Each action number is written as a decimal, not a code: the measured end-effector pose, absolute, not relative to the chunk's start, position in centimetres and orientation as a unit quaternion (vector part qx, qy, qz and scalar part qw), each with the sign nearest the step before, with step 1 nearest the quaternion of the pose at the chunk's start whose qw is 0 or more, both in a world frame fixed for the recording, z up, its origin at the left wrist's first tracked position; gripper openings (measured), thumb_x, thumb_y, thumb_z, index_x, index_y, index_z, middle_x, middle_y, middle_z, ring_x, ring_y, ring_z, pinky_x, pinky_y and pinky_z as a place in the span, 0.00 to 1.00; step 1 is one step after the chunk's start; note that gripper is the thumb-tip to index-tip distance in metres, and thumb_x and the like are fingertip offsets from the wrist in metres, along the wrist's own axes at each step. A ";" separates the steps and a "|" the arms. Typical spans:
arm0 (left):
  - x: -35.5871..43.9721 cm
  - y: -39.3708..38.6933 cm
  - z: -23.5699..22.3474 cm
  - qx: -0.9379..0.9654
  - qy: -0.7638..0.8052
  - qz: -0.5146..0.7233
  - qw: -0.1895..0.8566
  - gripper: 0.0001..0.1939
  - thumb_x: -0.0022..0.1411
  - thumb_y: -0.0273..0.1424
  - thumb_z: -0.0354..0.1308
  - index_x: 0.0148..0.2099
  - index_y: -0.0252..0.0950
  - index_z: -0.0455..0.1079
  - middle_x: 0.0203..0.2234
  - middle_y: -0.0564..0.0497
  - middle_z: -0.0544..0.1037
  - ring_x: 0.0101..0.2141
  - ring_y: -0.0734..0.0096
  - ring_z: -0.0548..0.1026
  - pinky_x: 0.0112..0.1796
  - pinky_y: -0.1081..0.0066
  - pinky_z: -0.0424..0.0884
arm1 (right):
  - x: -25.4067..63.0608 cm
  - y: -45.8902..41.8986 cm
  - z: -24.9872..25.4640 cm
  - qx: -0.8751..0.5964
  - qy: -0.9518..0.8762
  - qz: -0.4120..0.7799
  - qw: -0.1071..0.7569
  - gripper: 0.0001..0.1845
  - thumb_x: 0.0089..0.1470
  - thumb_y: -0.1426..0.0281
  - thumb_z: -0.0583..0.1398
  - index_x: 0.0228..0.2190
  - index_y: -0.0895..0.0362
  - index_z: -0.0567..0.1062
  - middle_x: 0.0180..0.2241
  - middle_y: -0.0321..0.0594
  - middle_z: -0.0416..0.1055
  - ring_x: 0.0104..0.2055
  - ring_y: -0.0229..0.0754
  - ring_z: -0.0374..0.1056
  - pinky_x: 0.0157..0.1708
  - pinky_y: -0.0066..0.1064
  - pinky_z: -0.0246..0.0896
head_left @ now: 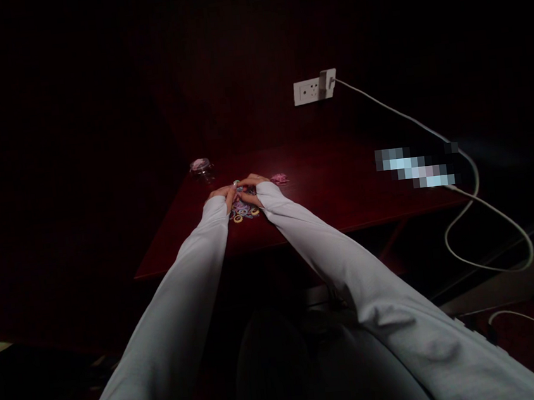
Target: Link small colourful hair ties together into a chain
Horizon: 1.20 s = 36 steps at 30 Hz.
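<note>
Hands over a heap of small items on a dark red bench (334, 199), seen from the head. The multicoloured pile (244, 211), apparently of small bands or loops, lies near the front edge of the bench, beneath and between the hands; two yellow rings (238, 218) sit at its near side. The left hand (217, 194) and the right hand (252, 184) meet above it, fingers bent inward. A small pale piece (236, 184) shows where the fingertips come together; which hand grips it, and how widely either is spread, cannot be told. Just beyond the right hand lies a pink cluster (280, 178); a clear jar (201, 168) with pinkish contents or top stands behind the left. Right: a white cable (391, 107) runs from a wall socket (308, 91) to a bright, obscured object (419, 170).
</note>
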State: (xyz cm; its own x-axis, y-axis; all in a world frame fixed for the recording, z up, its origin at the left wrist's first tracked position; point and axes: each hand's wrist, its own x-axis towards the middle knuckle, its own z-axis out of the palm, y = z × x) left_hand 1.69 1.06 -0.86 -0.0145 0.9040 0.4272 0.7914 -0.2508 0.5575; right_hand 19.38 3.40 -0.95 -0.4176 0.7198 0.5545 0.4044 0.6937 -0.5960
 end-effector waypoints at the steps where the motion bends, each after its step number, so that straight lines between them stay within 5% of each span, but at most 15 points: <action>1: 1.7 1.0 -0.8 0.695 0.612 0.370 0.072 0.27 0.75 0.44 0.47 0.38 0.36 0.83 0.34 0.45 0.84 0.36 0.61 0.79 0.35 0.68 0.67 | 19.5 3.3 -0.9 -0.342 -0.819 0.190 0.419 0.15 0.59 0.68 0.68 0.47 0.55 0.86 0.38 0.38 0.75 0.41 0.41 0.69 0.47 0.32 0.63; 18: 1.9 0.3 -0.2 0.703 0.617 0.352 0.043 0.27 0.74 0.47 0.48 0.32 0.36 0.79 0.32 0.46 0.83 0.35 0.63 0.76 0.35 0.70 0.66 | 19.4 3.5 -1.5 -0.328 -0.802 0.230 0.443 0.07 0.54 0.66 0.69 0.36 0.55 0.83 0.34 0.35 0.75 0.36 0.38 0.65 0.41 0.29 0.61; 36: 1.8 0.2 -0.1 0.714 0.603 0.352 0.045 0.27 0.71 0.47 0.47 0.31 0.37 0.78 0.31 0.45 0.82 0.35 0.62 0.77 0.35 0.69 0.66 | 19.4 2.4 -0.7 -0.353 -0.789 0.266 0.428 0.08 0.52 0.66 0.68 0.35 0.56 0.83 0.30 0.32 0.75 0.31 0.34 0.64 0.35 0.26 0.57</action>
State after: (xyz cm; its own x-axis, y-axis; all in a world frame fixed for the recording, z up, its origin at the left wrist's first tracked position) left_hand 1.82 0.17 -0.14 0.0242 0.8932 0.4490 0.8298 -0.2685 0.4893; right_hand 19.43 2.36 -0.67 -0.3848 0.7836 0.4877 0.3287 0.6101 -0.7209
